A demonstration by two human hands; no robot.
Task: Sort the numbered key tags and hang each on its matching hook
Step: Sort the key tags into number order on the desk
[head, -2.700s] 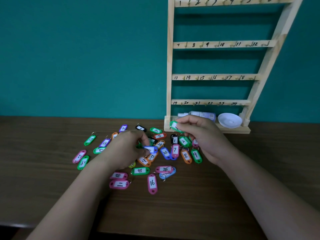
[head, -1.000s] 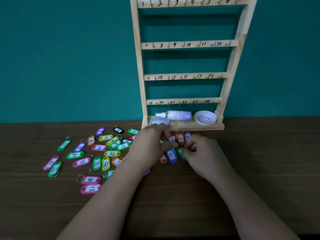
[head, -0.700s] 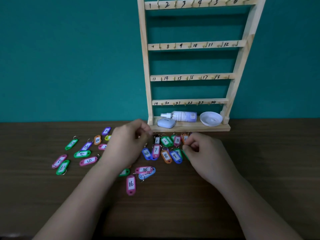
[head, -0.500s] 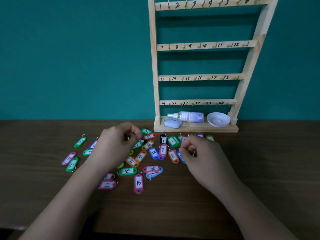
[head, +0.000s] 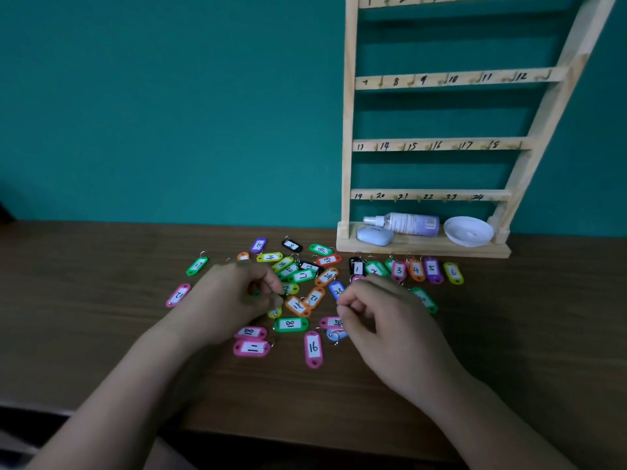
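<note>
Brown wooden counter (head: 101, 334), and the sorting step of the task is in hand.
On the left, a few key tags (head: 196, 266) lie apart from the others. The left hand (head: 234, 300) has its fingers curled over the mixed pile. I cannot tell whether it pinches a ring or only touches one. The right hand (head: 390, 320) is curled too, with its thumb and forefinger close together just beside the blue tag 23 (head: 337, 289). If it holds something, this is not clear. Further right, tags 1 to 6 (head: 399, 270) lie in a row in front of the wooden rack (head: 441, 144). The hooks (head: 381, 83) that show carry nothing. I judge the work is early. The next move calls for finding tag 7 and placing it after 6. Hanging comes later.
</note>
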